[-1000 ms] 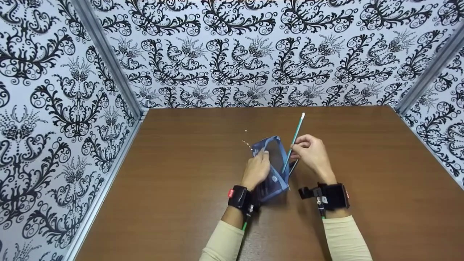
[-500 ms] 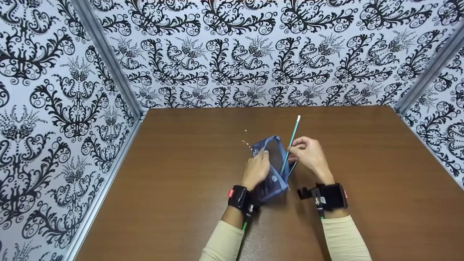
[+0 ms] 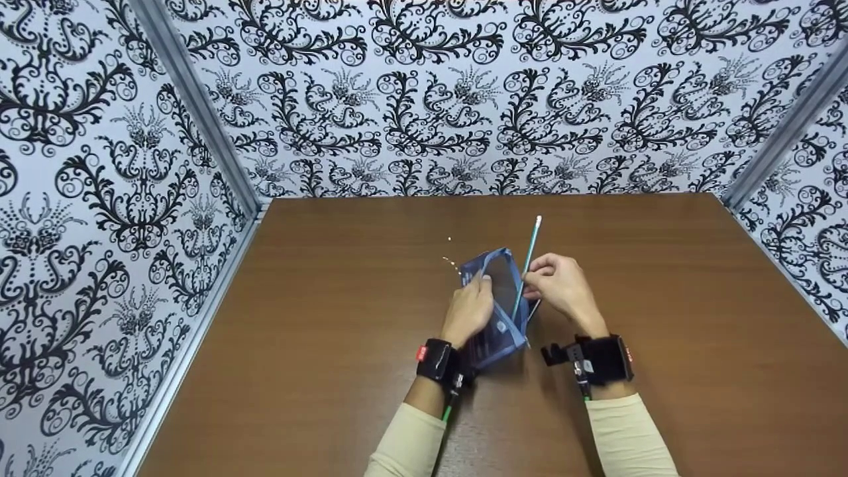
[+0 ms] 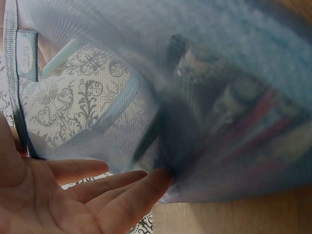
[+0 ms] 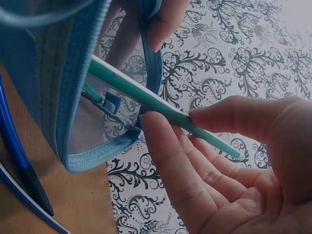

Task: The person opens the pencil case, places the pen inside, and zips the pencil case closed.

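A blue mesh pencil case lies tilted in the middle of the table, its zipped mouth gaping to the right. My left hand grips its near-left rim, thumb on top, with fingers against the outer mesh. Between thumb and index finger, my right hand pinches a green pencil. The pencil slants through the mouth, its lower end inside the case and its white eraser end sticking up. Through the mesh, several slim items show blurred, some red.
Beside the case's right side, a blue pen and a dark, white-striped stick lie on the brown tabletop. Small white specks dot the table behind the case. Patterned walls stand at the back and sides.
My right hand has moved slightly left and toward me, and the pencil has slid lower into the case. My left hand and the case stay put.
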Available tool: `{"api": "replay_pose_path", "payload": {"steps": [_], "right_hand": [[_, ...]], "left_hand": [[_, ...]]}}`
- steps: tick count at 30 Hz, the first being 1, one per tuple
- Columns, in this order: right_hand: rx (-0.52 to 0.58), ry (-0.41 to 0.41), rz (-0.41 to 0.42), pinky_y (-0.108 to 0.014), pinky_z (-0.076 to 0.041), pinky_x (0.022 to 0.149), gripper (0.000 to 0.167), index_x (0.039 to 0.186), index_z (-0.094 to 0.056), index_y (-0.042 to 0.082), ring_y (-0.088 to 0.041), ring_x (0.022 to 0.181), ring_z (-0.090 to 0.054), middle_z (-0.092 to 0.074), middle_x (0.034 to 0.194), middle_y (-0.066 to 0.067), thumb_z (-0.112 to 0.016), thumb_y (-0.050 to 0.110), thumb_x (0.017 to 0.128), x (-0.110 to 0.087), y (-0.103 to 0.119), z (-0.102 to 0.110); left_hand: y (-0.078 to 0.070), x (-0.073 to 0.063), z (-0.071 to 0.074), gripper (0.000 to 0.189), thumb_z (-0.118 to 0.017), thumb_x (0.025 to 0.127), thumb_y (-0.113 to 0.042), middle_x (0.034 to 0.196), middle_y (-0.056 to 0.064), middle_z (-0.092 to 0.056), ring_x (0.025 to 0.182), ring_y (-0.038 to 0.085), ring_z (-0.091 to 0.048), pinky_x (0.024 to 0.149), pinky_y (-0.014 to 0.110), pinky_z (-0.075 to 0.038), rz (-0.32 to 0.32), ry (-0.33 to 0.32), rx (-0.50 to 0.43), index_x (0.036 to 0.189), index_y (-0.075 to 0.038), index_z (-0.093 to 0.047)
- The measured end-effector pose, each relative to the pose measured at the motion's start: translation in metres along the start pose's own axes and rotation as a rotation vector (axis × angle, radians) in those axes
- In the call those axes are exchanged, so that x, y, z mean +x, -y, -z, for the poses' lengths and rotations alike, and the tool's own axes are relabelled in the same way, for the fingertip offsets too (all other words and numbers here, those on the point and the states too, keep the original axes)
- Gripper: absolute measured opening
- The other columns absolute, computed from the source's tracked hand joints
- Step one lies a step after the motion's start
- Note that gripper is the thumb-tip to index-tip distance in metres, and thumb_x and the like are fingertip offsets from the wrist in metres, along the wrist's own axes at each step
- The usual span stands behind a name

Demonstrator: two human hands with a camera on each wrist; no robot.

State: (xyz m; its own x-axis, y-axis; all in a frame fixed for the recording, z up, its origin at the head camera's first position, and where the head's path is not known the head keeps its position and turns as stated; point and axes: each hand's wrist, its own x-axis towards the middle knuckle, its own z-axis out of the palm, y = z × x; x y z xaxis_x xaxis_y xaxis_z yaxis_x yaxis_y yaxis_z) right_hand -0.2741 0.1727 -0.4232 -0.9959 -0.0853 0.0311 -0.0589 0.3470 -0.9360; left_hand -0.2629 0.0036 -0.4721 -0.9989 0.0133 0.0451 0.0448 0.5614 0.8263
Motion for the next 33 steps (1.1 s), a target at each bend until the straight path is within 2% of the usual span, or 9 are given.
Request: {"api": "replay_pose_path", "payload": {"steps": [8,12,20,33], "right_hand": [[-0.021,0.045,-0.02,-0.033,-0.061,0.067,0.014,0.098,-0.058,-0.012,-0.017,0.065,-0.071,-0.073,0.084,-0.02,-0.059,-0.003,0.087,0.0018,-0.0029,-0.0019],[-0.033,0.056,-0.033,-0.036,-0.061,0.069,0.014,0.097,-0.059,-0.012,-0.017,0.064,-0.071,-0.073,0.083,-0.018,-0.058,-0.003,0.087,0.0026,-0.0038,-0.0026],[-0.044,0.071,-0.065,-0.034,-0.061,0.067,0.012,0.097,-0.059,-0.011,-0.015,0.061,-0.07,-0.072,0.077,-0.013,-0.059,-0.003,0.087,0.0033,-0.0028,-0.0048],[-0.068,0.107,-0.1,-0.029,-0.06,0.063,0.012,0.096,-0.059,-0.012,-0.014,0.061,-0.07,-0.072,0.079,-0.015,-0.06,-0.003,0.088,0.0037,-0.0051,-0.0084]], "left_hand": [[-0.0014,0.0007,0.0001,0.053,-0.028,0.106,-0.033,0.147,0.012,-0.051,0.134,0.037,-0.049,0.113,0.048,-0.036,0.012,0.003,-0.006,0.149,-0.007,-0.045],[-0.0019,0.0007,0.0003,0.053,-0.028,0.106,-0.033,0.147,0.013,-0.05,0.134,0.037,-0.048,0.113,0.048,-0.036,0.017,0.008,-0.012,0.149,-0.006,-0.044],[-0.0013,0.0014,0.0001,0.053,-0.027,0.106,-0.033,0.148,0.012,-0.05,0.134,0.036,-0.048,0.114,0.048,-0.035,0.013,0.007,-0.009,0.149,-0.006,-0.044],[-0.0019,0.0004,0.0007,0.055,-0.028,0.106,-0.037,0.148,0.012,-0.05,0.136,0.035,-0.047,0.114,0.046,-0.035,0.046,0.014,-0.032,0.149,-0.008,-0.044]]}}
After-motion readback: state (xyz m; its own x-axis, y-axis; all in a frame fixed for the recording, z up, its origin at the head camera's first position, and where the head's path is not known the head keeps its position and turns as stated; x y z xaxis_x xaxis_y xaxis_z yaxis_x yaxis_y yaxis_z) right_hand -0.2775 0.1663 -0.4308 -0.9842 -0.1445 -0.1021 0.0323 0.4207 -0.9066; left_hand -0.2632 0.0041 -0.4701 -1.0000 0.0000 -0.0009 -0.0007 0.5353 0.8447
